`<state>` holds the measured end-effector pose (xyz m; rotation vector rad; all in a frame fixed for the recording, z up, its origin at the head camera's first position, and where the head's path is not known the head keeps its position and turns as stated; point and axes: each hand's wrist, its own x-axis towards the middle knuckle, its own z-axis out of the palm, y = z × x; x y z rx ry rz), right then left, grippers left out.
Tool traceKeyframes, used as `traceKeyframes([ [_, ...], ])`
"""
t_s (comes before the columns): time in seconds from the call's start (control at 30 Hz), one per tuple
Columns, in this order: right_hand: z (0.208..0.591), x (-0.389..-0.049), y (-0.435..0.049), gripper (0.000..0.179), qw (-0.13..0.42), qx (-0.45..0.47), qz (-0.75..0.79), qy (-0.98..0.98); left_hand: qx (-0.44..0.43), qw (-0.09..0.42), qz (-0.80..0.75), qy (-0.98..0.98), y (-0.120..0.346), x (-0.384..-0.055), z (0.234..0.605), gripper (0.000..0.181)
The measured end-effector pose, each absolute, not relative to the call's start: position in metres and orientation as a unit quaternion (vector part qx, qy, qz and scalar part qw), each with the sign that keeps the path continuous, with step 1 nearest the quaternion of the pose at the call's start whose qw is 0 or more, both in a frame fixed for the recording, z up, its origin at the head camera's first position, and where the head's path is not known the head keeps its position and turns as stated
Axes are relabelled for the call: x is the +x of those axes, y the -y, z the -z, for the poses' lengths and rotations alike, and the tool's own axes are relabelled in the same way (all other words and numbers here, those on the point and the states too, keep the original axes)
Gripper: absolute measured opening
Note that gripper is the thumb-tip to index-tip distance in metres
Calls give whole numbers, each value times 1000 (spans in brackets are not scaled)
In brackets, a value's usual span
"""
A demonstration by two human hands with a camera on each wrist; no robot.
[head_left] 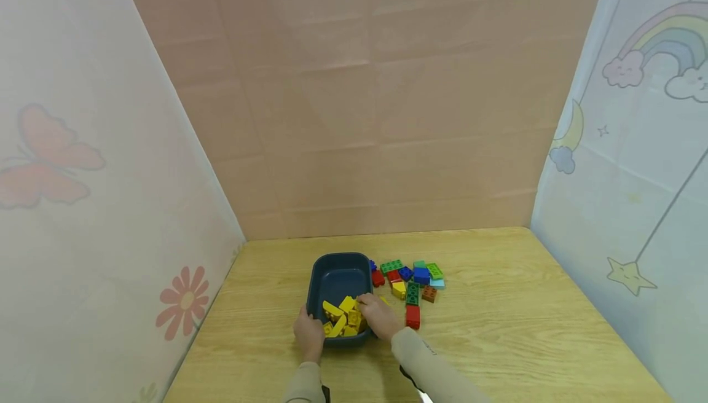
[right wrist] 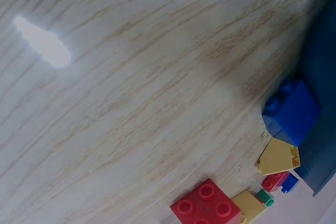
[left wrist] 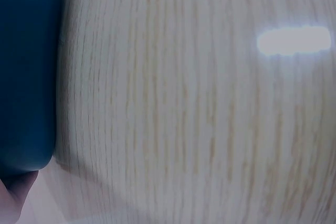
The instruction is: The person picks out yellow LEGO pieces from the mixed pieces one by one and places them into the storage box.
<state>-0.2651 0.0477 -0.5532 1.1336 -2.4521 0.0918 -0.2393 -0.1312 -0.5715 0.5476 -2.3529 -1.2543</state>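
Observation:
A dark blue bin (head_left: pixel 340 254) stands on the table, its near half filled with several yellow toy bricks (head_left: pixel 338 327). My left hand (head_left: pixel 308 333) grips the bin's left side near the front corner; in the left wrist view a bit of that hand (left wrist: pixel 14 195) shows below the bin's wall (left wrist: pixel 29 77). Over the bin's right rim lies my right hand (head_left: pixel 380 317), its fingertips reaching in among the yellow bricks. I cannot tell whether those fingers pinch a brick. In the right wrist view a blue brick (right wrist: pixel 292 113) sits right beside the bin's wall (right wrist: pixel 320 61).
Right of the bin lie loose bricks: a red one (head_left: pixel 413 317), a dark green one (head_left: pixel 412 293), a brown one (head_left: pixel 429 293), a yellow one (head_left: pixel 399 290), and several blue, green and red ones behind. Printed side walls and a tan back wall (head_left: pixel 376 114) enclose the wooden table (head_left: pixel 514 317).

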Motion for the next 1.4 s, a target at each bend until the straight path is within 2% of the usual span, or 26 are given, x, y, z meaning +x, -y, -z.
traceKeyframes([
  [0.23, 561, -269, -52, 22, 258, 451, -80, 851, 211, 199, 443, 848, 133, -239, 576, 41],
  [0.3, 562, -269, -53, 21, 249, 452, -100, 851, 212, 200, 442, 848, 133, -239, 577, 41],
  [0.4, 561, -269, -55, 22, 129, 388, -221, 886, 211, 198, 443, 848, 133, -238, 577, 41],
  [0.47, 559, -270, -57, 31, 47, 310, -314, 896, 209, 198, 446, 848, 134, -238, 576, 41],
  [0.5, 559, -270, -59, 33, 42, 296, -327, 896, 208, 198, 449, 846, 134, -239, 575, 41],
  [0.53, 559, -272, -61, 33, 48, 290, -332, 896, 206, 199, 451, 846, 134, -239, 575, 40],
  [0.57, 560, -273, -63, 31, 77, 305, -307, 898, 205, 200, 452, 845, 134, -239, 575, 40],
  [0.7, 565, -281, -77, 22, 291, 388, -138, 864, 204, 205, 451, 844, 134, -238, 574, 40],
  [0.77, 567, -283, -83, 26, 321, 377, -116, 861, 203, 205, 449, 846, 133, -239, 574, 39],
  [0.83, 568, -283, -89, 30, 302, 358, -123, 875, 204, 201, 449, 846, 133, -239, 573, 40],
  [1.13, 565, -282, -103, 47, 137, 260, -100, 951, 200, 209, 443, 849, 131, -241, 569, 40],
  [1.27, 563, -283, -107, 46, 83, 232, -118, 962, 196, 209, 441, 851, 130, -241, 570, 41],
  [1.4, 561, -285, -110, 40, 53, 221, -154, 962, 197, 210, 441, 850, 131, -241, 571, 41],
])
